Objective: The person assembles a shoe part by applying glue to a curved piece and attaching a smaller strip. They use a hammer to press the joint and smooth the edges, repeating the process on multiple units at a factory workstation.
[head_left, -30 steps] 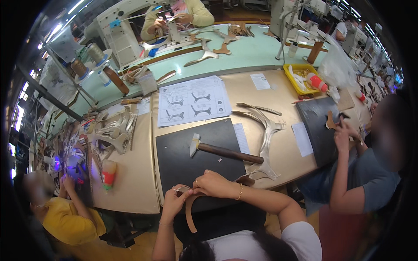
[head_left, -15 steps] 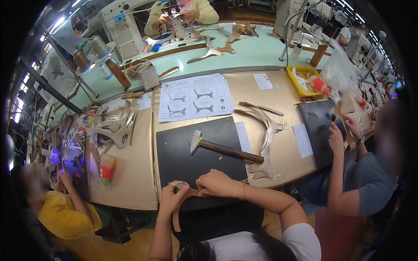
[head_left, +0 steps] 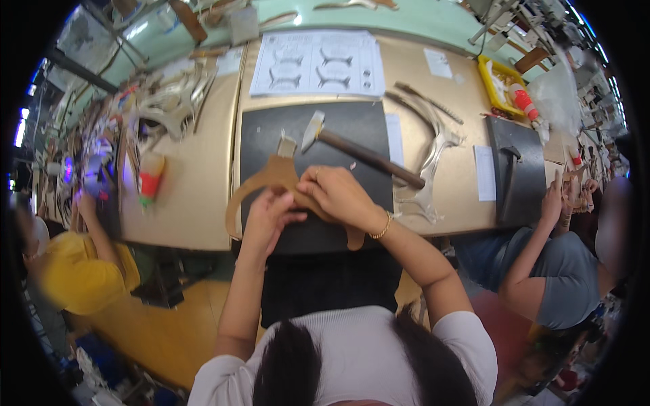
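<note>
A tan, branching leather piece [head_left: 261, 177] lies spread in front of me over the black mat [head_left: 264, 128], with a small silvery end pointing away from me. My right hand [head_left: 338, 193] is closed on its right side, fingers pinching near the middle. Against its lower edge are the curled fingers of my left hand [head_left: 269, 220], slightly blurred and partly hiding the leather. Beyond my hands a hammer [head_left: 369, 159] with a dark wooden handle lies across the mat, its metal head to the left.
Printed sheets with drawings [head_left: 315, 64] lie behind the mat. Pale branching pieces [head_left: 437, 152] rest to the right, and more are piled at left near a red-and-cream bottle [head_left: 150, 177]. A yellow basket [head_left: 484, 81] stands far right. Co-workers sit on both sides.
The leather piece has been raised from the table edge onto the mat and spread out, both hands moving with it. My view has tilted down. The right co-worker's hammer now lies on their mat.
</note>
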Tool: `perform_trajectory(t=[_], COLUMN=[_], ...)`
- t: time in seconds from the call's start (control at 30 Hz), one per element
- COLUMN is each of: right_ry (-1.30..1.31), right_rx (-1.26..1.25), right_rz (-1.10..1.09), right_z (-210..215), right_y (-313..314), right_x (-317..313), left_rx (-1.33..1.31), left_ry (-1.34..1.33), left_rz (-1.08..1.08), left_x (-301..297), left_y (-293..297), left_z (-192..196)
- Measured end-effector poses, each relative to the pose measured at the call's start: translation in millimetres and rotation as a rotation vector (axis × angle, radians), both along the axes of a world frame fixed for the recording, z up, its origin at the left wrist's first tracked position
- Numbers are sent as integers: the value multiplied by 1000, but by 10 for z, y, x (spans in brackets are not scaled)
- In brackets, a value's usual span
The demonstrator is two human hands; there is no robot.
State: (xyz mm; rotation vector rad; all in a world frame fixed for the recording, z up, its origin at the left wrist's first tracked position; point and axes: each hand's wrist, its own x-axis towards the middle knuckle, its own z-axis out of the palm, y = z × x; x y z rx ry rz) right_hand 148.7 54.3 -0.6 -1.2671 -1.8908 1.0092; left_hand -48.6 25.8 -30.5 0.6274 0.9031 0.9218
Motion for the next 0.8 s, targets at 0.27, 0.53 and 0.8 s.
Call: perform_trajectory(t=[0.27,0.53,0.8], right_ry=[-106,-39,-13], right_rx=[-246,-291,-318], right_rz=[65,210,117], right_z=[142,114,104], right_y=[20,-52,-92], right_x=[198,174,78], left_rx=[15,78,82], left_ry=[185,226,255], left_rz=[69,38,-46], left_x=[16,20,-43], left_y=[56,23,42], left_z=[119,119,118])
